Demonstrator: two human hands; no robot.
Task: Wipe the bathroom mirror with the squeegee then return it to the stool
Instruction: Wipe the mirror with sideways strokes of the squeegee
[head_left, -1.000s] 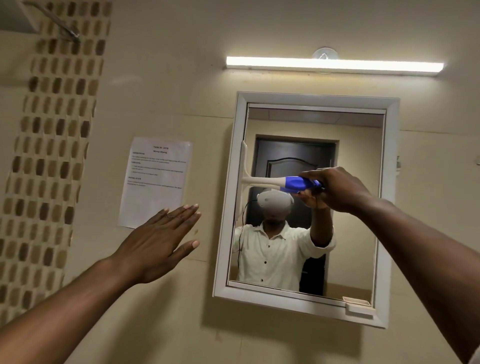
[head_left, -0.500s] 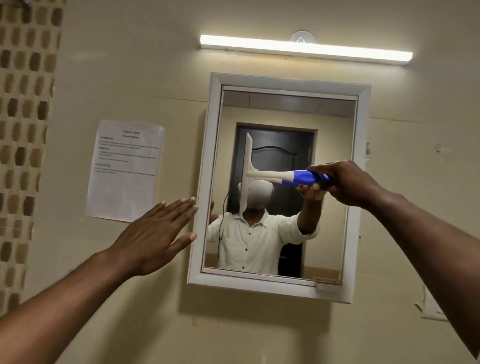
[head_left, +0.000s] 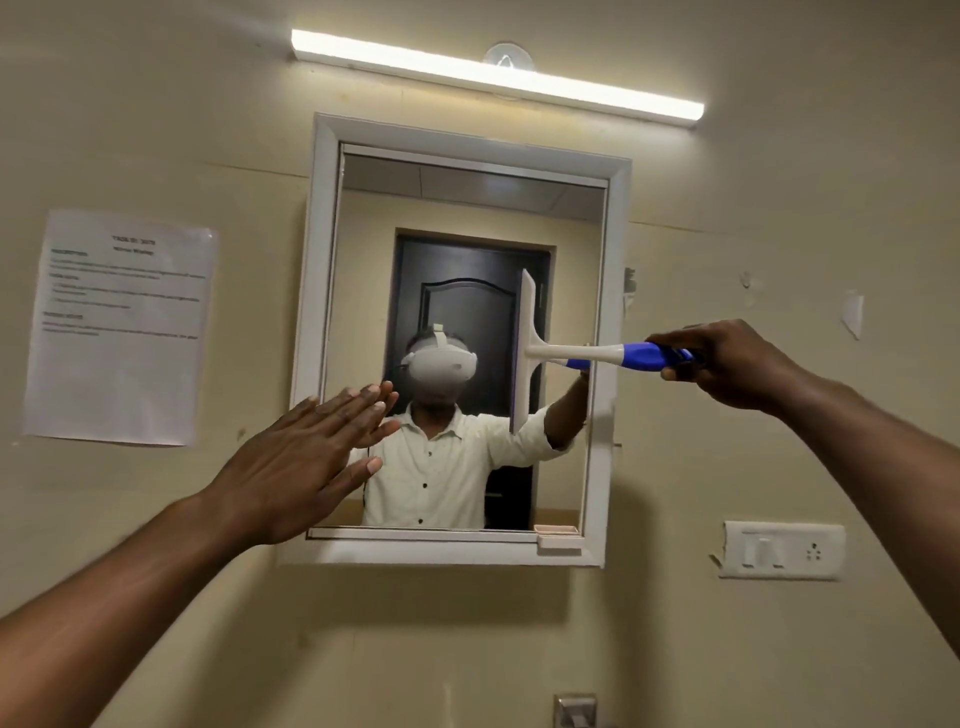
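Squeegee (head_left: 524, 353): white blade, white stem, blue grip. Your right hand (head_left: 727, 364) is clenched round the blue end, out past the mirror's right frame edge. The blade stands upright against the glass in the right part of the mirror (head_left: 363, 260), near its right edge and about mid-height; the stem runs level across the right frame. Contact with the glass looks likely, but you cannot confirm it from this view.

Left hand (head_left: 311, 457): open, flat, fingers together, grasping nothing. It overlaps the mirror's lower left corner; whether it presses on the frame or floats in front cannot be told.

Mirror: white frame, fixed to the wall. No streaks, drops or foam show on the glass, so wiped and unwiped areas cannot be told apart.

Surroundings: strip light (head_left: 493, 73) above the top edge; printed sheet (head_left: 119, 327) on the wall well left of the frame; switch plate (head_left: 779, 551) below and right of the lower right corner.

Stool: not in view.

Progress, as a judgement: the wiping step is under way, with the blade close to the end of a pass toward the right edge. How many passes remain is unknown. The return to the stool is not yet begun; you have the tool in hand.
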